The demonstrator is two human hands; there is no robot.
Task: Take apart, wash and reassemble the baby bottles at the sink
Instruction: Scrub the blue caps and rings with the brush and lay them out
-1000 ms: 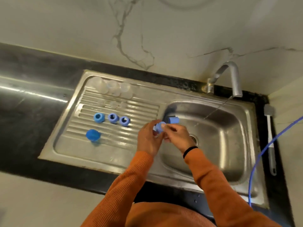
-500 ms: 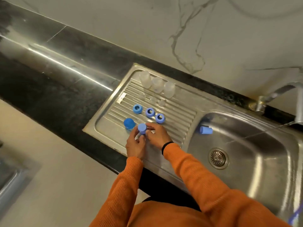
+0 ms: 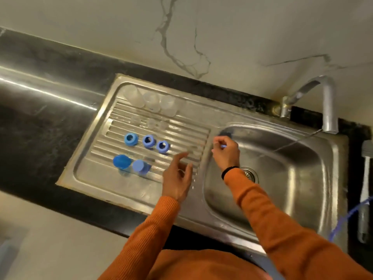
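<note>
Three clear bottles [image 3: 151,101] stand at the back of the drainboard [image 3: 96,178], with clear teats [image 3: 151,123] in front of them. Below those lie three blue rings [image 3: 149,141] in a row, then two blue caps [image 3: 121,161] [image 3: 140,165] side by side. My left hand [image 3: 177,176] hovers over the drainboard's right part, fingers loose, holding nothing. At the basin's left wall my right hand [image 3: 226,152] has its fingers curled round a third blue cap [image 3: 223,146], of which only a sliver shows.
A thin stream of water runs from the faucet [image 3: 327,102] into the sink basin [image 3: 292,188], whose drain [image 3: 249,173] lies beside my right wrist. A bottle brush [image 3: 365,178] lies on the black counter at the right, and a blue cable [image 3: 343,219] crosses the sink's corner.
The blue cap I held in both hands now stands on the drainboard beside the other one. My left hand has let go; my right hand moved into the basin onto the cap there.
</note>
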